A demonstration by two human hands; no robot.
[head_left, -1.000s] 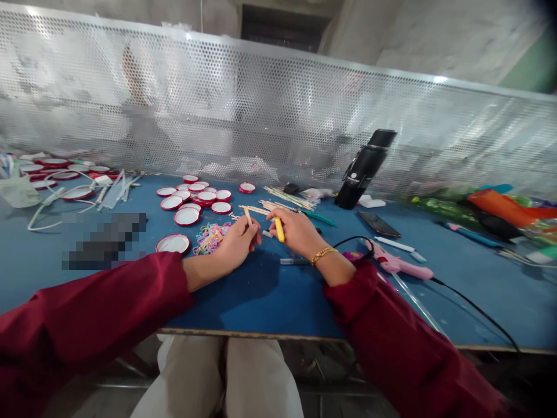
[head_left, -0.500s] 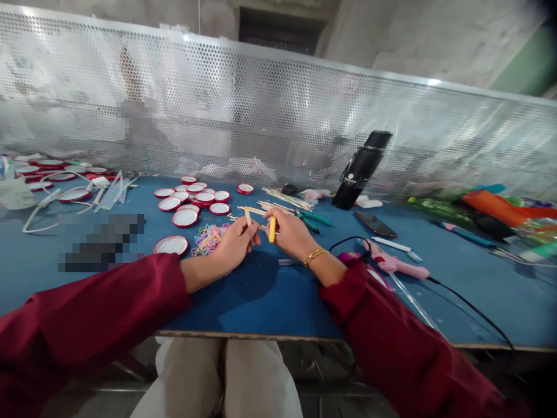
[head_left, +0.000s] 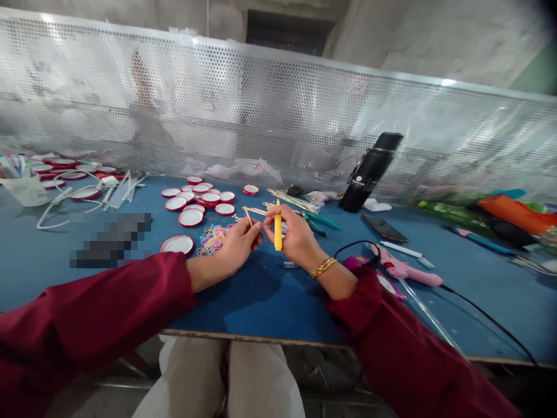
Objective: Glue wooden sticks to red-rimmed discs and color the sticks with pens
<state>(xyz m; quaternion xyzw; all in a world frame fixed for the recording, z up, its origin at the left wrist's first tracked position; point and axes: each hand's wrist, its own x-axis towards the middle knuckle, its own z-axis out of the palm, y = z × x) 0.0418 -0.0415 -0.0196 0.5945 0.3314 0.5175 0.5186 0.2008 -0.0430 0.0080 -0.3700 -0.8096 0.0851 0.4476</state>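
My left hand (head_left: 237,242) is closed round a thin wooden stick (head_left: 248,215) that points up and away. My right hand (head_left: 296,237) pinches a short yellow tool (head_left: 278,229), held upright, its tip close to the stick. The two hands almost touch above the blue table (head_left: 261,296). A heap of coloured rubber bands (head_left: 211,238) lies just left of my left hand. More wooden sticks (head_left: 290,200) lie behind my hands. Both arms wear dark red sleeves; a gold bracelet is on my right wrist.
Several red-rimmed white lids (head_left: 191,217) lie at the centre left. A pink glue gun (head_left: 402,269) with a black cord lies to the right, near a phone (head_left: 384,228), a black flask (head_left: 369,172) and green-handled pliers (head_left: 319,220). A perforated metal screen (head_left: 278,116) backs the table.
My right hand has turned the yellow tool from slanting to upright and raised it slightly. My left hand kept the stick and stayed nearly in place.
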